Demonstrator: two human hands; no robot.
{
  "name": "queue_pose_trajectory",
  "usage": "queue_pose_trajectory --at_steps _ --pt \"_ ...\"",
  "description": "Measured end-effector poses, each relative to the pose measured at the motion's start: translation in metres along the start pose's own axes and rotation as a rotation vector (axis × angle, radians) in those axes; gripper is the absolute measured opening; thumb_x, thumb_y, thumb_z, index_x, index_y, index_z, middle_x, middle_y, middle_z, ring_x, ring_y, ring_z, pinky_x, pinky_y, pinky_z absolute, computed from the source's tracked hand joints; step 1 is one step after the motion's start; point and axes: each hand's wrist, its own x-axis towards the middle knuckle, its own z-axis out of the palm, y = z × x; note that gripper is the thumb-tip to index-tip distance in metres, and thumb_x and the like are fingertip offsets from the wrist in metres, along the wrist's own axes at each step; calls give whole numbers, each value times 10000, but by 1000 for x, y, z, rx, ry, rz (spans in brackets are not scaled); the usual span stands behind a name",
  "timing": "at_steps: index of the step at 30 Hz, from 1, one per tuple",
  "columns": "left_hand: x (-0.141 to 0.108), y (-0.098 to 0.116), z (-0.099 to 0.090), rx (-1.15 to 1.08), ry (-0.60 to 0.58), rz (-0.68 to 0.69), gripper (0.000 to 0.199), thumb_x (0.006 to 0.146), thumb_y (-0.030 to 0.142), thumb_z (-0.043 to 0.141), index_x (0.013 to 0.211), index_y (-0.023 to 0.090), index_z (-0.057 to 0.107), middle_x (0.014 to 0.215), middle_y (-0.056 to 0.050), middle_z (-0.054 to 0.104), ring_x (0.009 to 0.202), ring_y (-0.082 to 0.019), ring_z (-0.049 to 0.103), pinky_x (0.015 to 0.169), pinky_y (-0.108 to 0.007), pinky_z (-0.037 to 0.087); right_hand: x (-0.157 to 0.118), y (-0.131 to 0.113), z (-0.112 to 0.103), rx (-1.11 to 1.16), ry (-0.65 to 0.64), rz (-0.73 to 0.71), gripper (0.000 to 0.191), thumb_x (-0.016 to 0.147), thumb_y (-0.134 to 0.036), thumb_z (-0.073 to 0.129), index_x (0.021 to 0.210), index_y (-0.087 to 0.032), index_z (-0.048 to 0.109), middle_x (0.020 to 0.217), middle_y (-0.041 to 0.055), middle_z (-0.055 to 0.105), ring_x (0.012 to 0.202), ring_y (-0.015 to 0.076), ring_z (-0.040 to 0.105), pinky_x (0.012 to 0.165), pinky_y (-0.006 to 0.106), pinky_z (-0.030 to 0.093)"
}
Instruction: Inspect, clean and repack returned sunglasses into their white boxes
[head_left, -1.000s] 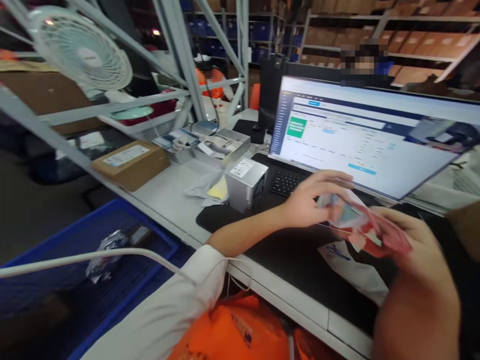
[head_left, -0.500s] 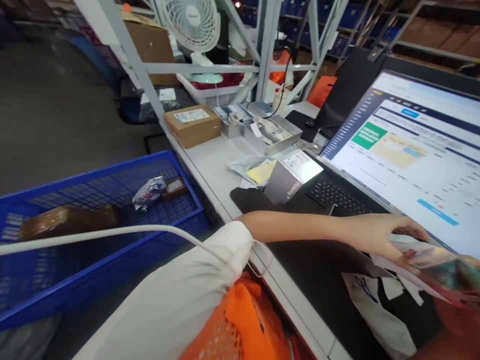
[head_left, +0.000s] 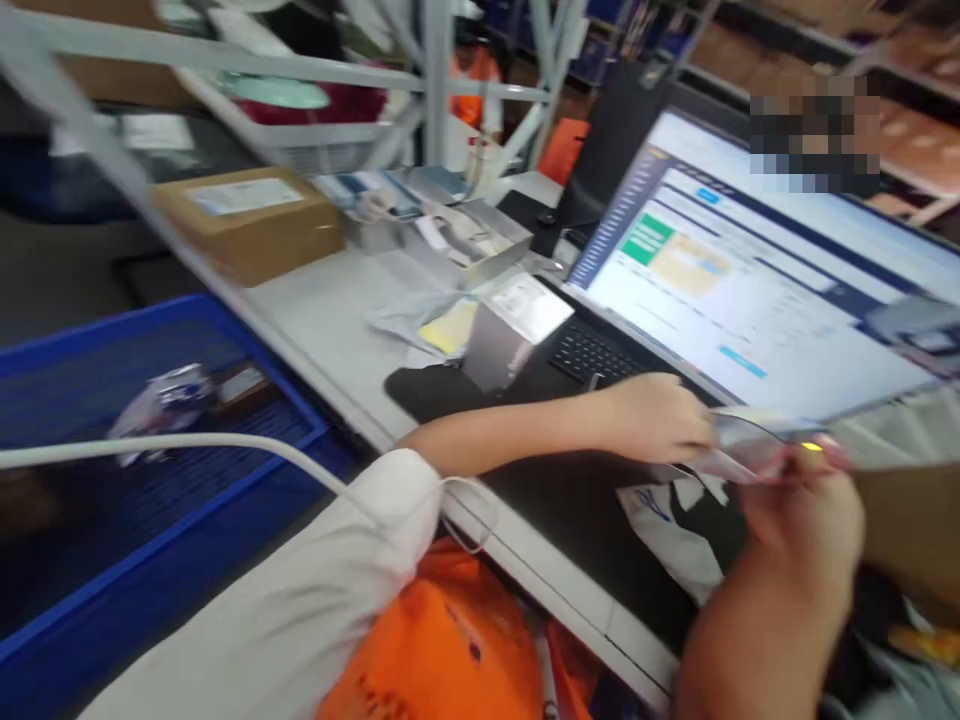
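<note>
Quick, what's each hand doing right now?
Left hand: closed, holding one end of the blurry pinkish packet.
Right hand: closed, holding its other end.

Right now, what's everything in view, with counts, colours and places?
Desk: 1, whitish, centre
Mat: 1, black, on desk
Held packet: 1, clear and reddish, centre right
White piece: 1, blue-marked, on mat
Monitor: 1, dark-edged, upper right
Keyboard: 1, black, below monitor
Upright box: 1, grey, left of keyboard
Paper: at least 1, yellow, beside upright box
Trays: at least 2, silvery, behind upright box
Labelled carton: 1, brown, desk's left end
Crate: 1, blue, lower left
Background: too blurred to count
Vest: 1, orange, bottom centre
Left hand: 1, bare, on held packet
Right hand: 1, bare, on held packet
</note>
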Motion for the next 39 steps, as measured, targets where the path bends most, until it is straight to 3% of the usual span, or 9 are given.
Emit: queue_pose_trajectory --at_steps 2,4,8,16,24,29,34,39 --pt "-2 -6 -2 30 34 -50 203 977 251 585 915 163 757 874 -95 765 802 -231 696 671 -358 399 0 -1 -3 199 168 101 301 849 -441 688 655 -251 560 639 35 595 588 209 580 575 368 479" --pt "-3 -11 -5 71 38 -99 187 961 209 586 874 145 740 841 -92 751 798 -230 687 672 -352 379 1 -1 -3 144 228 164 323 805 -428 710 610 -229 546 562 -1 507 503 162 459 500 317 372" --pt "-4 -11 -16 45 24 -131 240 994 218 531 879 163 734 838 -78 749 796 -206 675 683 -328 375 -1 -4 -3 -46 98 259 440 850 -463 696 551 -213 490 507 -28 402 499 121 334 480 274 243" --pt "-3 8 -49 150 79 -42 297 1051 274 465 914 174 708 798 -45 715 747 -174 627 692 -323 369 -8 -17 0 44 55 170 459 884 -504 670 593 -213 465 561 -30 400 544 124 343 517 274 267" --pt "-4 22 -66 139 85 18 251 1043 268 504 867 168 653 752 -22 664 705 -167 582 698 -333 404 -10 -34 7 206 -210 227 507 878 -532 697 613 -203 417 648 -35 368 595 112 318 546 267 259" --pt "0 17 -63 123 46 -2 277 1044 272 498 814 178 621 710 -14 642 659 -164 568 656 -328 383 -10 -36 0 243 -121 239 473 873 -559 661 618 -203 481 590 -35 390 565 112 326 532 257 251" --pt "1 15 -58 77 10 -5 271 1032 247 505 784 177 589 703 -17 634 655 -165 566 652 -326 371 -10 -36 -6 293 -113 233 392 862 -461 660 616 -198 505 572 -38 402 537 102 319 513 251 231" --pt "1 14 -58 17 28 -3 258 1025 230 502 778 182 556 700 -14 630 637 -159 550 647 -327 373 -10 -32 -6 284 -135 246 431 859 -494 682 601 -198 504 557 -34 396 528 106 332 508 252 234"
